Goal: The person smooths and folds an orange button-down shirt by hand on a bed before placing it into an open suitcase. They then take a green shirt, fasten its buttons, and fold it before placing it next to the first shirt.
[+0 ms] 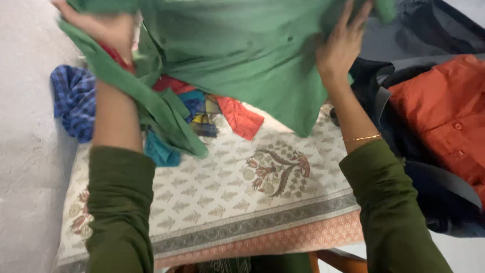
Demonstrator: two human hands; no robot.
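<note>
A large green garment [237, 50] is lifted above a table covered with a cream floral-print cloth [227, 192]. My left hand [103, 28] grips the garment's left edge near the top left corner, with a green strip of it hanging down along my forearm. My right hand [343, 43] clutches the garment's right side, fingers spread into the fabric. Both arms wear dark green sleeves, and a thin gold bangle [361, 138] sits on my right wrist.
Under the garment lie a red cloth [241, 119], a teal piece [160, 151] and other coloured scraps. A blue checked cloth [75, 101] hangs off the table's left side. An orange buttoned shirt [447, 114] and dark clothes [429, 30] are piled at right. A pale wall lies left.
</note>
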